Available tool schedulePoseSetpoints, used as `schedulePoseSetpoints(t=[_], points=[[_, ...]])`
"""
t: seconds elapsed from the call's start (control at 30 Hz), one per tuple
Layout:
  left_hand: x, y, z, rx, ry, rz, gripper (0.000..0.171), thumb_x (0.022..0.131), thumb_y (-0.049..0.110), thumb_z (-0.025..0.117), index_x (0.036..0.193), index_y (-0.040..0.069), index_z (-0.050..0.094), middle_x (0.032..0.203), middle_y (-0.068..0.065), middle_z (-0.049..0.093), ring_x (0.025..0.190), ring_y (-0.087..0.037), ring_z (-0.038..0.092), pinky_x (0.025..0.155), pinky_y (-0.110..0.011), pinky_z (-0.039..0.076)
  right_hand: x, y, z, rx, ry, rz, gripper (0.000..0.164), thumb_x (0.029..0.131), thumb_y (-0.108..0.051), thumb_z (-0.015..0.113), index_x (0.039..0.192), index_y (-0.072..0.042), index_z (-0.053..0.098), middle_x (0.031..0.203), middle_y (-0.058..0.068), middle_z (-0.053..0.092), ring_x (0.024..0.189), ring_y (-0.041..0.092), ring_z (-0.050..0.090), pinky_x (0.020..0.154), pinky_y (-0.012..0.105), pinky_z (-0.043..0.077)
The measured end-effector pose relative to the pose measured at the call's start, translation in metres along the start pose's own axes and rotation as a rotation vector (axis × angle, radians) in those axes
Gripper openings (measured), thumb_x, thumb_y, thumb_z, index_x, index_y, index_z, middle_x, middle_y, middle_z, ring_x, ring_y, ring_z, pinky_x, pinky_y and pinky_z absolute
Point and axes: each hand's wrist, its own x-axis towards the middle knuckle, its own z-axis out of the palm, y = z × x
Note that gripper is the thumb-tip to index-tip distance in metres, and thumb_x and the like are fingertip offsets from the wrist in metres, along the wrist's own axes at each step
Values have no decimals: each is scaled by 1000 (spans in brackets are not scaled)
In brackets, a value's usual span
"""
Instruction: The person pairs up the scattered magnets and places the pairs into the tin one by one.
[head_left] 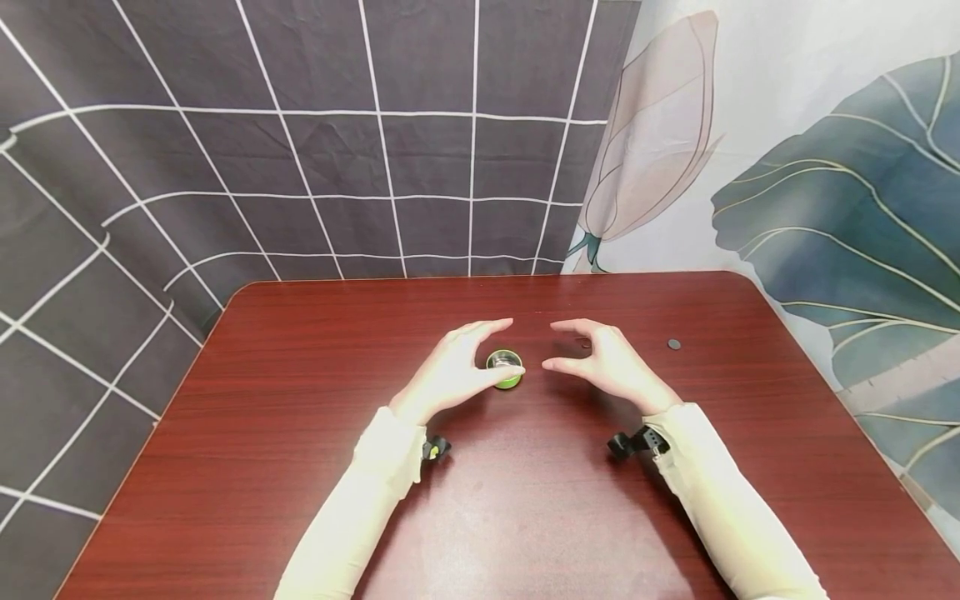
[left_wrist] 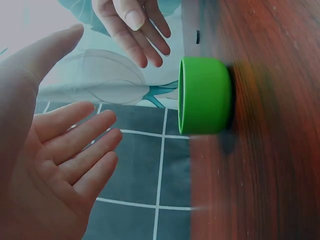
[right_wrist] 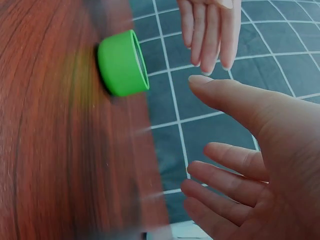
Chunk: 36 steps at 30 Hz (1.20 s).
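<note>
A small round green cup stands upright on the table, its top uncovered and a shiny silvery inside showing in the head view. My left hand hovers over and beside it with thumb and fingers spread apart, holding nothing. In the left wrist view the cup is apart from that hand. Facing it from the right, my right hand is also spread in a loose C shape and holds nothing. The cup is clear of the right hand too.
A small dark disc lies on the reddish-brown table to the right. Another small dark piece shows partly behind the right hand. Behind the table hang a dark gridded cloth and a leaf-patterned curtain.
</note>
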Motion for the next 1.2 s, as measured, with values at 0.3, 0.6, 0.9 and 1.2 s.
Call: schedulePoseSetpoints(t=[0.3,0.6,0.9,1.2], points=[[5,12,7,10,-11,5,74,87,53,76,149,22,53,146,5,55,135,-18,48,112,-37,36,-9,8,-13,0,34,21,64,81,-44,86,133,-11,67,130,5,66,110,29,66,96,48,50],[12,21,14,12,-29,47,76,87,54,76,151,21,52,149,7,53,137,-16,46,114,-36,34,-15,16,-23,-12,43,54,67,83,-49,83,135,-10,65,134,5,64,123,27,59,101,52,46],[27,27,28,75,-95,70,77,89,58,71,152,19,49,150,2,51,134,-18,48,114,-36,33,-20,23,-34,-49,69,91,67,85,-51,80,136,-11,64,136,7,62,124,30,57,101,54,45],[41,33,40,87,-151,46,78,89,60,70,153,19,49,151,1,50,141,-19,42,116,-35,29,-28,29,-44,-53,94,110,66,85,-47,81,135,-6,64,134,11,63,122,34,58,100,55,46]])
